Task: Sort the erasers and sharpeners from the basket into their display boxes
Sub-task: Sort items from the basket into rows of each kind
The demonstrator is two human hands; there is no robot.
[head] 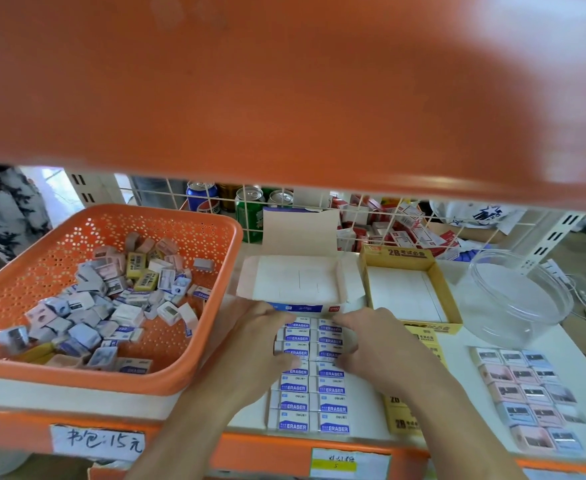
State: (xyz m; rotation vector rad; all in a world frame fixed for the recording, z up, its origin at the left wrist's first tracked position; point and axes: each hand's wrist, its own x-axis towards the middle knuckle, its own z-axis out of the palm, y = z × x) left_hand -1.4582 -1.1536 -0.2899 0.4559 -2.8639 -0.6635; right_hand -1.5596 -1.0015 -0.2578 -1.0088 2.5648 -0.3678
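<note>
An orange perforated basket [59,237] at the left holds a heap of several mixed erasers and sharpeners [111,306]. In front of an open white display box [302,282], two columns of white-and-blue erasers [310,389] lie on the shelf. My left hand [260,337] presses against the left side of the upper erasers. My right hand [378,337] presses against their right side, fingers curled around the stack's top end. A yellow display box [405,289] stands open to the right. Several pastel sharpeners [526,393] lie in rows at the far right.
A clear round plastic tub [516,296] sits at the back right. Yellow 2B erasers [405,417] lie beside my right forearm. A white wire grid [284,209] with cans and red boxes behind it closes the back. An orange shelf [284,81] hangs overhead.
</note>
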